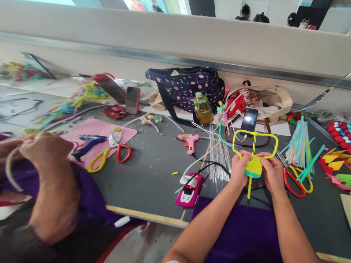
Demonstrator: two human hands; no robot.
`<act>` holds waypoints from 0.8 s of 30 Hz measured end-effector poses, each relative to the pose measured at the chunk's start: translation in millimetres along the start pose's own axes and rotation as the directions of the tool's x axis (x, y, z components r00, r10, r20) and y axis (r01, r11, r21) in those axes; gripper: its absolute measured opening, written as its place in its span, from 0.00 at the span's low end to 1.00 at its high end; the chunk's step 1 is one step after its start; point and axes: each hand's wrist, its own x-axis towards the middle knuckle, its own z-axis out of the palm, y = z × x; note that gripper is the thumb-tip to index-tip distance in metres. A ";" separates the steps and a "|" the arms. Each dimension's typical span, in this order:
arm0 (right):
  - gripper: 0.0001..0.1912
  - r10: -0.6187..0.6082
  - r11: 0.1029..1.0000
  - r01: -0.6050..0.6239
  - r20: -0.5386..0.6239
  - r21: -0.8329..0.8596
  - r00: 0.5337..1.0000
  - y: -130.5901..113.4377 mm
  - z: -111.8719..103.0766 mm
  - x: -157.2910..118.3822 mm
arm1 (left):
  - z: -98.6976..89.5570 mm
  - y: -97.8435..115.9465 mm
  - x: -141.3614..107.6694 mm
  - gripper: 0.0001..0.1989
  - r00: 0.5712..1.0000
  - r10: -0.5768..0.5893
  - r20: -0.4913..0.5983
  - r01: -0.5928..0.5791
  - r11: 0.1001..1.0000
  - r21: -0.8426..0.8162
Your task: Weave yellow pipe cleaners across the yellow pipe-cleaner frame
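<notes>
Between my two hands, above the table's near edge, is a yellow pipe-cleaner figure. Its body is a flat wound block with a teal band at the bottom. Two wide loops spread from the top, and a twisted yellow stem hangs below. My left hand pinches the block's left side, fingers closed. On the other side my right hand is closed on the right edge, near the base of the right loop. Scissors with red and yellow handles lie just right of my right hand.
Pastel pipe cleaners lie at right, silver wires left of my hands. A pink glue gun and a magenta power strip with cables lie further left. Behind stand a bottle and a patterned bag. A co-worker's hand is at left.
</notes>
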 end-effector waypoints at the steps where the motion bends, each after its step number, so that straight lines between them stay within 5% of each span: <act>1: 0.07 0.011 1.000 -0.011 -0.005 0.019 1.000 -0.4 0.7 -0.2 | 0.1 0.3 -0.1 0.06 1.000 -0.001 0.001 0.001 1.000 -0.001; 24: 0.07 0.067 0.990 -0.059 -0.060 0.131 0.996 -6.8 1.9 -0.3 | 0.1 2.7 -1.5 0.11 0.997 -0.052 0.050 0.049 0.997 0.056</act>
